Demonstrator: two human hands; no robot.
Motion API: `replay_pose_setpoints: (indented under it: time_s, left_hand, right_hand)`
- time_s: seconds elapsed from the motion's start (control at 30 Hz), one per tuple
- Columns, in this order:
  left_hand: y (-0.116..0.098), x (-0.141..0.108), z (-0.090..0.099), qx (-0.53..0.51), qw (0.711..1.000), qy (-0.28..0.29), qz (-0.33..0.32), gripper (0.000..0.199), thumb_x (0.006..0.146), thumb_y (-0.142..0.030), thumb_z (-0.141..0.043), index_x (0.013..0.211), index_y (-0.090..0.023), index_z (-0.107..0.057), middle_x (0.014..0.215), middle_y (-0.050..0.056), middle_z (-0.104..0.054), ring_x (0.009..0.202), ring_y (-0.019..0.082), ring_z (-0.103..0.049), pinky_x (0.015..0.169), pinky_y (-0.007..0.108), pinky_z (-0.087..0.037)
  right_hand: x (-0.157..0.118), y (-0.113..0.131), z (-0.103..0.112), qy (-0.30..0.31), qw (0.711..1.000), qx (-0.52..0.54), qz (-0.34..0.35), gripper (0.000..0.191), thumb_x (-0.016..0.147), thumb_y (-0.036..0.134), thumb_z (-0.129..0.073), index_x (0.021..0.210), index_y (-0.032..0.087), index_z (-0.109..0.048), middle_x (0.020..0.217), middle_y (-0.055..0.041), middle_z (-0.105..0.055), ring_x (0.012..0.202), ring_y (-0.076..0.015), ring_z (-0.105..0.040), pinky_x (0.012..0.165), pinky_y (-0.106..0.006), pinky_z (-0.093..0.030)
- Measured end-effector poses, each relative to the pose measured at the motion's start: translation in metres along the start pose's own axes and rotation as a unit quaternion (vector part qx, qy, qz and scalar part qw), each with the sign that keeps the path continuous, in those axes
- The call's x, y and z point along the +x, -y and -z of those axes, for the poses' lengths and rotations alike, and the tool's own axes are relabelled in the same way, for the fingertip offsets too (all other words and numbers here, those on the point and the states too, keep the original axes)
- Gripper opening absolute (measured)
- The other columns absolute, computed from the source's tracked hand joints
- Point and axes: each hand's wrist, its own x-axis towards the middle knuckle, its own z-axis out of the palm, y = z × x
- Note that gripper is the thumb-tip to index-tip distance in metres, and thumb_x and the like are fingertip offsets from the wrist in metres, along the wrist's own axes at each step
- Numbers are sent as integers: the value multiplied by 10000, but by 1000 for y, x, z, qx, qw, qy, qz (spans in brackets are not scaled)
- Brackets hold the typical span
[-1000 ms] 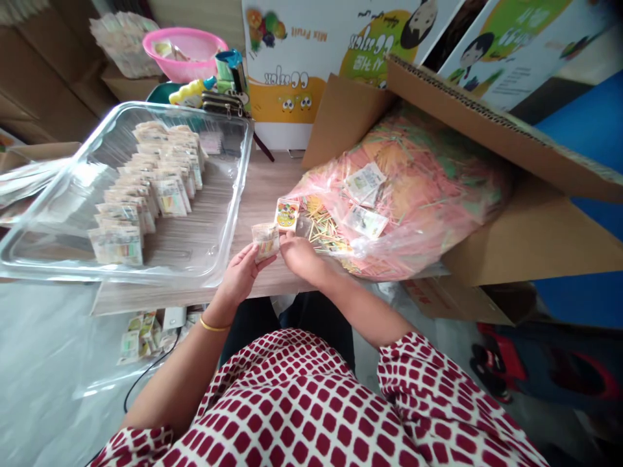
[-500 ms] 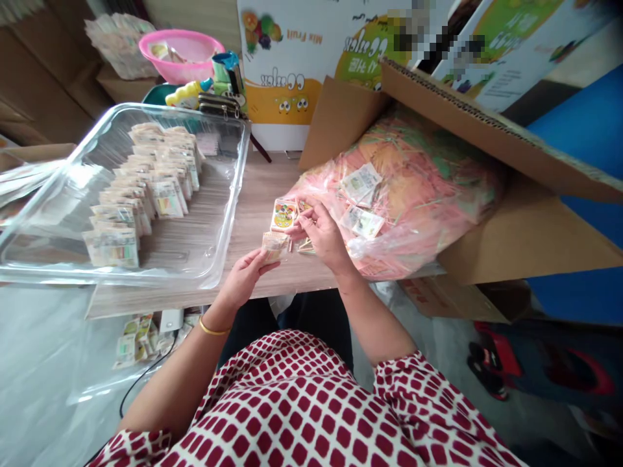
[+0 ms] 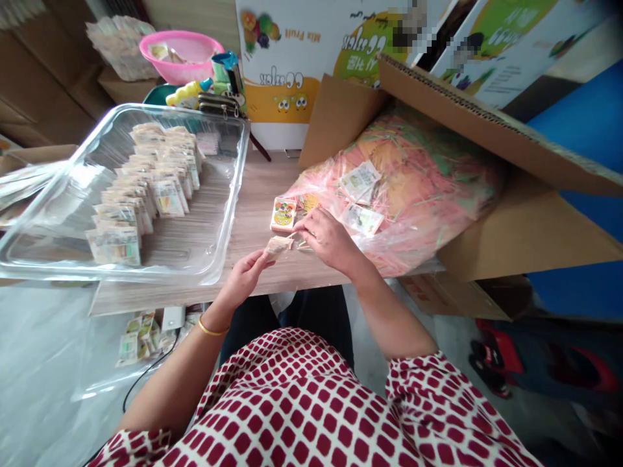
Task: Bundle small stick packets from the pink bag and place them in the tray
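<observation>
My left hand is closed on the lower edge of a small clear packet with printed contents. Fingers pinched, my right hand holds a thin stick at the packet's upper right end. Whether the stick's tip is inside the packet I cannot tell. Just beyond lies a stack of small printed cards with fruit and a cartoon face. Several loose sticks rest on the table under my right hand. A plastic bag full of pink and green sticks bulges toward that hand, with printed packets on top.
To the left, a clear plastic tray holds rows of filled packets. Behind it stand a pink basin, a yellow bottle and a dark zip pouch. An open cardboard box surrounds the bag at right.
My right hand has moved down and slightly right, bringing a stick against the packet. The packet in my left hand has tilted and shifted a little to the right.
</observation>
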Motion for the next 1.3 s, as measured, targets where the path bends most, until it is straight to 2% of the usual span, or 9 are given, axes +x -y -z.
replay_pose_setpoints:
  time_s: [0.23, 0.33, 0.43, 0.63, 0.77, 0.93, 1.07, 1.2, 1.3]
  left_hand:
    - [0, -3, -7, -12, 1000, 20, -2, 423, 959, -514, -651, 1200, -180, -752, 1278, 78, -744, 1256, 293, -634, 1145, 487, -481]
    - [1, -3, -9, -101, 995, 16, 21, 363, 956, -470, -674, 1165, -186, -761, 1242, 69, -748, 1193, 265, -661, 1121, 482, -507]
    - [1, -2, -10, -174, 983, 30, 51, 323, 941, -424, -705, 1178, -211, -755, 1250, 64, -734, 1166, 245, -663, 1075, 461, -544]
    - [3, 1, -9, -178, 980, 45, 75, 342, 858, -305, -805, 1190, -235, -752, 1237, 57, -732, 1166, 224, -653, 1041, 387, -550]
    - [5, 3, -6, -176, 980, 23, 89, 348, 818, -347, -838, 1138, -238, -757, 1152, 50, -740, 1098, 236, -673, 925, 394, -601]
    - [6, 4, -4, -148, 987, 5, 58, 380, 795, -390, -854, 1113, -212, -746, 1180, 59, -734, 1053, 218, -675, 919, 374, -596]
    - [10, 7, 1, -115, 992, -16, 47, 402, 827, -427, -811, 1143, -200, -709, 1176, 65, -719, 1045, 217, -672, 920, 387, -596]
    - [14, -2, 2, 70, 983, -165, -32, 468, 931, -463, -676, 1316, -216, -576, 1324, 123, -636, 1129, 256, -655, 925, 435, -583]
    - [18, -16, -3, 297, 893, -296, -165, 474, 982, -393, -614, 1401, -201, -503, 1467, 191, -528, 1343, 304, -547, 1070, 490, -489]
  right_hand:
    - [2, 13, -15, 76, 988, 132, 1, 267, 1057, 230, -476, 1197, 176, -697, 1235, -115, -709, 1202, -250, -634, 1089, -429, -469]
    - [1, 19, -21, 113, 949, 289, -49, 491, 1094, 403, -406, 1544, 211, -448, 1558, -122, -529, 1412, -231, -532, 1177, -417, -419]
    - [3, 20, -25, 137, 913, 375, -87, 642, 1067, 591, -381, 1617, 264, -341, 1658, -93, -405, 1505, -243, -428, 1244, -433, -344]
    - [9, 11, -30, 80, 887, 428, -152, 613, 1039, 617, -430, 1567, 306, -430, 1648, -79, -416, 1402, -277, -549, 1155, -463, -456]
    - [9, 12, -37, 155, 907, 374, -117, 359, 981, 405, -622, 1287, 231, -691, 1357, -81, -677, 1294, -264, -622, 1135, -442, -463]
    - [10, 18, -44, 144, 913, 362, -120, 451, 930, 327, -675, 1372, 257, -626, 1434, -64, -625, 1297, -228, -606, 1116, -395, -467]
    - [13, 13, -52, 93, 922, 344, -150, 229, 952, 326, -614, 1127, 211, -706, 1164, -46, -742, 1086, -201, -681, 1004, -355, -505]
    - [29, 5, -72, 12, 935, 302, -187, 136, 967, 310, -576, 960, 217, -675, 932, 3, -734, 881, -169, -679, 852, -293, -510]
    - [51, 2, -96, -28, 943, 239, -231, 101, 989, 268, -564, 967, 226, -653, 958, -7, -736, 903, -166, -678, 836, -272, -498]
